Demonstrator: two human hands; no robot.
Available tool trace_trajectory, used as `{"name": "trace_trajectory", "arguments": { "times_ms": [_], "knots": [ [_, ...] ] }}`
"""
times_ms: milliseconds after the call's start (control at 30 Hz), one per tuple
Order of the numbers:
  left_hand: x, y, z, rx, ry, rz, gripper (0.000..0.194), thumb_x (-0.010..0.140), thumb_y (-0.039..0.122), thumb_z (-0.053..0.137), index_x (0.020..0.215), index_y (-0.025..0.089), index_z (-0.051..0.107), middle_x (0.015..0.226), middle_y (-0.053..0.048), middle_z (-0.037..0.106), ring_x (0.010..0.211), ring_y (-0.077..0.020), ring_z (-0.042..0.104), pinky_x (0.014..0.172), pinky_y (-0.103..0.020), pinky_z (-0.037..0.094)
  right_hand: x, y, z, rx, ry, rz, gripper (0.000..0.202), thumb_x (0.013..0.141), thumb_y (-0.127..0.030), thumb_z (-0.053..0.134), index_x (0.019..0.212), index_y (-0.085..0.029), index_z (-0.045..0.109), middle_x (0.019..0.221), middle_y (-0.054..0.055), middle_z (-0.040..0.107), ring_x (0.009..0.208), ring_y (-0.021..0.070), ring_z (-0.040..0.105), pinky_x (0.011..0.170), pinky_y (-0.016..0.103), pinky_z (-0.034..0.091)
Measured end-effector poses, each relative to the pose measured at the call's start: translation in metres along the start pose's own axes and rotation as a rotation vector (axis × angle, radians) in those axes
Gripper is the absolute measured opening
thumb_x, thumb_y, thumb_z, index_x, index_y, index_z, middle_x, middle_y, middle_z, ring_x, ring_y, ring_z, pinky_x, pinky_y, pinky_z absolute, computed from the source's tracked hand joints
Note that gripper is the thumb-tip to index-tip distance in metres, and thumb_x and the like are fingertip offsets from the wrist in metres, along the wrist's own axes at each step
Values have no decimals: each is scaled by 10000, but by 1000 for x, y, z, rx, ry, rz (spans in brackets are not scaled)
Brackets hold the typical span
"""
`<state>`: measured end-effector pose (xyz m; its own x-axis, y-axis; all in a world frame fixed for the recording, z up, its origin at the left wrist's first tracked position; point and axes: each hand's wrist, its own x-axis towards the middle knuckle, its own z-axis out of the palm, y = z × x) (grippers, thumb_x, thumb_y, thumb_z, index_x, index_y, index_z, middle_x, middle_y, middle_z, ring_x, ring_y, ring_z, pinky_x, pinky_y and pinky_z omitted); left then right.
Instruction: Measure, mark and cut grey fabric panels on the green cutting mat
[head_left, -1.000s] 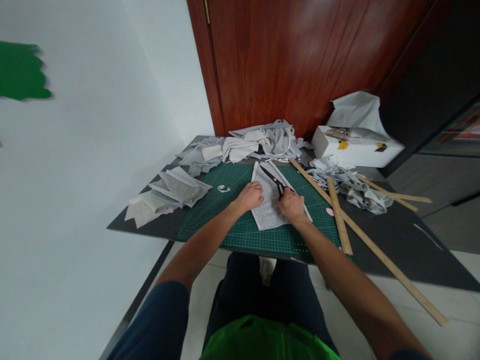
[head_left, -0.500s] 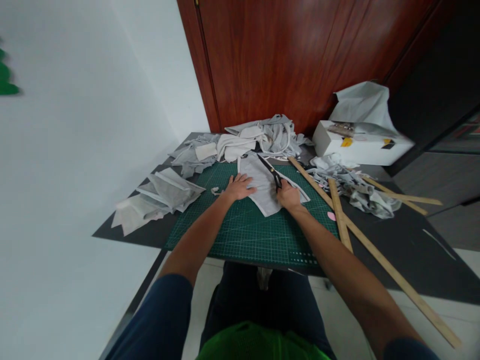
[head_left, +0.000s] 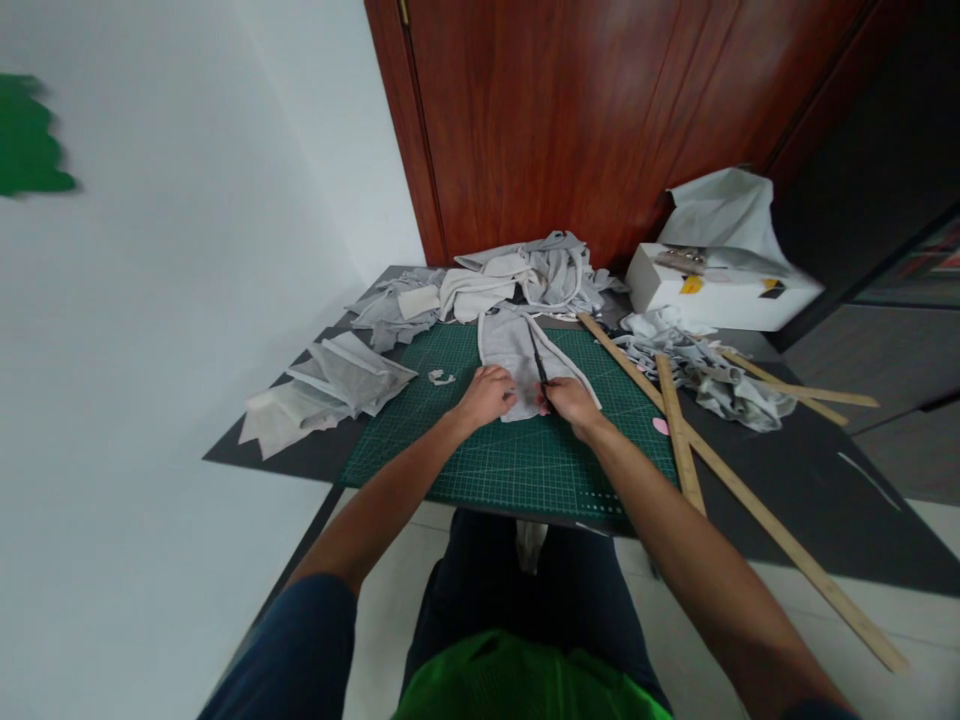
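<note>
On the near half of the green mat [head_left: 480,465], my left hand [head_left: 486,397] curls its fingers at the grey cloth's [head_left: 514,345] edge, while my right hand [head_left: 571,402] grips black scissors [head_left: 538,358] over it. Beyond the cloth, I see a fabric heap [head_left: 517,280] before the wooden door [head_left: 540,130].

Two hands [head_left: 487,397]; one scissors [head_left: 539,364]; four strips [head_left: 750,502]

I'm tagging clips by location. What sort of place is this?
Probably a small sewing or craft workspace: a green cutting mat on the table, black scissors in the right hand, and heaps of grey cloth.
</note>
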<state>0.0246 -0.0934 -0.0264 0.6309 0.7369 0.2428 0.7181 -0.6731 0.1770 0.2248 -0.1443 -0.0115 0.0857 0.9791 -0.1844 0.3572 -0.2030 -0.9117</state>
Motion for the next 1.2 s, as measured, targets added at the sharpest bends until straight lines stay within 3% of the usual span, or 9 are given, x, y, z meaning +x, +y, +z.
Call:
{"name": "trace_trajectory", "arguments": {
  "times_ms": [100,267,400,567,800,900,1000,1100,1200],
  "knots": [
    [-16,5,1,-27,-16,-35,212,943,322,670,1069,210,800,1159,-98,755,1218,-289,618,1066,-448,455,-17,6,7,100,-99,15,332,927,-364,604,665,-169,664,550,42,657,488,127,551,474,252,302],
    [-38,-5,-1,-74,13,-80,205,927,318,691,1075,244,813,1305,-83,736,1303,-282,609,1131,-453,449,-45,13,19,99,-188,33,323,877,-336,635,600,-169,630,493,17,606,418,96,466,473,250,289],
    [-52,-17,0,-107,39,-154,240,880,283,718,1091,236,821,1350,-92,728,1353,-291,597,1171,-477,449,-61,13,26,165,-186,63,281,863,-252,605,592,-181,579,520,0,607,392,76,434,464,249,286],
    [-65,-31,2,-164,109,-183,210,828,253,734,1019,244,821,1271,-64,767,1272,-254,663,1163,-429,484,-76,7,27,199,-148,128,263,873,-202,575,611,-184,561,511,-17,561,377,75,419,433,255,253],
    [-74,-31,2,-293,184,-221,162,762,148,729,887,229,795,1220,-50,778,1187,-231,706,1138,-375,505,-98,6,37,263,-181,205,305,927,-284,563,643,-174,571,556,-3,563,416,76,447,416,240,223],
    [-73,-27,0,-330,177,-243,65,807,189,709,803,217,768,1205,-58,773,1167,-220,706,1117,-355,506,-110,5,43,277,-208,199,330,935,-314,566,640,-168,583,548,5,559,426,79,451,413,236,219],
    [-71,-21,0,-327,171,-271,99,827,256,711,743,210,736,1126,-58,772,1104,-215,708,1076,-351,517,-123,1,52,319,-232,210,320,930,-294,565,636,-169,577,547,4,559,421,78,454,407,233,214],
    [-70,-17,2,-289,156,-285,61,785,210,697,744,216,741,1003,-29,763,1021,-202,698,1035,-347,526,-137,0,61,347,-230,245,299,915,-275,570,635,-171,570,541,3,562,413,78,464,399,228,218],
    [-72,-17,4,-242,147,-334,125,751,153,665,778,212,772,1024,-36,760,1063,-216,681,1044,-361,510,-148,0,69,365,-217,277,263,906,-281,578,665,-175,575,539,-1,569,406,79,472,382,220,204]
  ]
}}
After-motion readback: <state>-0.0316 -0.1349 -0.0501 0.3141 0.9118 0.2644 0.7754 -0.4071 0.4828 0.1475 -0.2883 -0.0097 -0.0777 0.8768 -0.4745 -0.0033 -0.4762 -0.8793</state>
